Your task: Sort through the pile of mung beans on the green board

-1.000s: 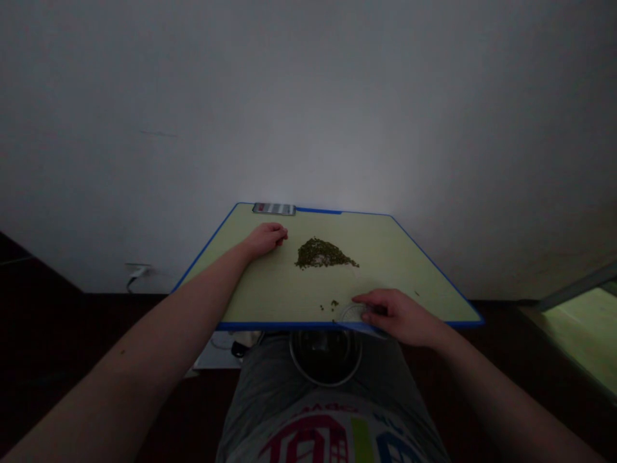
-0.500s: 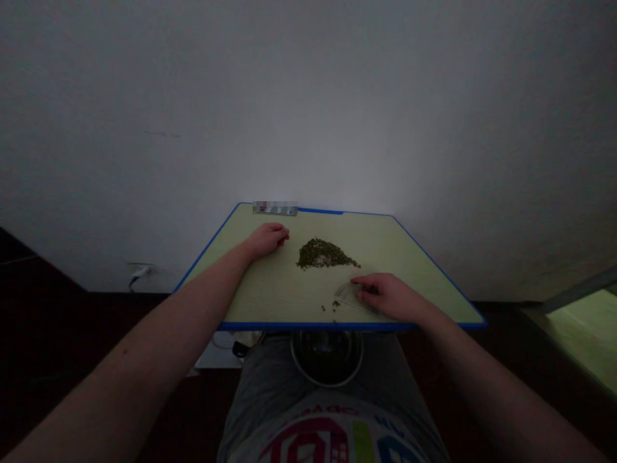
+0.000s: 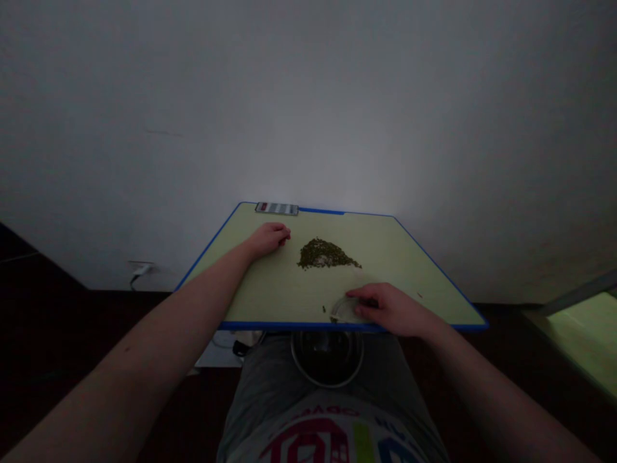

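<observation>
My right hand (image 3: pixel 383 306) is closed on the edge of a clear plastic protractor (image 3: pixel 343 310), holding it against the table close to the near edge. A few small green beans (image 3: pixel 324 309) lie just left of the protractor, and others sit at its left corner. Mid-table is a heap of small green beans (image 3: pixel 325 253), with a thin tail running to the right. My left hand (image 3: pixel 270 238) rests left of the heap, its fingers curled together, with nothing visible in them. Below the near edge, a metal bowl (image 3: pixel 328 385) sits between my legs; its dark inside is hard to make out.
The pale yellow table (image 3: pixel 270 296) has a blue rim and stands against a wall (image 3: pixel 308 116). A phone (image 3: pixel 276 208) lies at its far left edge. At the lower left a plug (image 3: pixel 141 271) sits in a wall socket. A small reddish speck (image 3: pixel 420 296) lies at right.
My right hand has drawn the protractor toward the near edge and slightly left, pulling some loose beans with it. My left hand has stayed in place.
</observation>
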The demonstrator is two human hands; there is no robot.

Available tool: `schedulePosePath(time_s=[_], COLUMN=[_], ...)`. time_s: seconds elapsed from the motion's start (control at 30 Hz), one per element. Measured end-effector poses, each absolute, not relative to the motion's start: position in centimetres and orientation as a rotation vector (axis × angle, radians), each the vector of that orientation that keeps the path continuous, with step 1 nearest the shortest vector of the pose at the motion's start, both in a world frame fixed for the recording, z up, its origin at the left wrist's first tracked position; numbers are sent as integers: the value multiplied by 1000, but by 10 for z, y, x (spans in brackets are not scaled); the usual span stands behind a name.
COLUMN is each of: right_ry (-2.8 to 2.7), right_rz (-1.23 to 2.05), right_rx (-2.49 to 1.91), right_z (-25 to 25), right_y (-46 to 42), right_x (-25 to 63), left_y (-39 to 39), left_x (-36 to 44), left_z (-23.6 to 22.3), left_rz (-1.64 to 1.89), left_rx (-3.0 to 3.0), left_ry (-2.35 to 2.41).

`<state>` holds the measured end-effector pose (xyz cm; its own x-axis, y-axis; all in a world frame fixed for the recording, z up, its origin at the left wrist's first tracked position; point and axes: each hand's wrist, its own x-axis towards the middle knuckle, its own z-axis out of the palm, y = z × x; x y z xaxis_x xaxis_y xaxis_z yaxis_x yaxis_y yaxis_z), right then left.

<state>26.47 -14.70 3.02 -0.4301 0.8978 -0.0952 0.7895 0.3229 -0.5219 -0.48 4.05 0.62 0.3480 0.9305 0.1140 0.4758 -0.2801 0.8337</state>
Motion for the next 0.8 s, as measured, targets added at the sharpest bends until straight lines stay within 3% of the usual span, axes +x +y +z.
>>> schedulePosePath(time_s=[0.57, 0.8], right_ry=[-2308, -2341], right_rz=[783, 481], right_rx=[-1577, -1646], right_z=[26, 27], right_y=[-154, -127], right_x=[282, 274], left_y=[46, 46], left_x=[-5, -6], left_z=[2, 1], left_rz=[809, 813], left_rx=[1924, 1936], left_ry=[1229, 1225])
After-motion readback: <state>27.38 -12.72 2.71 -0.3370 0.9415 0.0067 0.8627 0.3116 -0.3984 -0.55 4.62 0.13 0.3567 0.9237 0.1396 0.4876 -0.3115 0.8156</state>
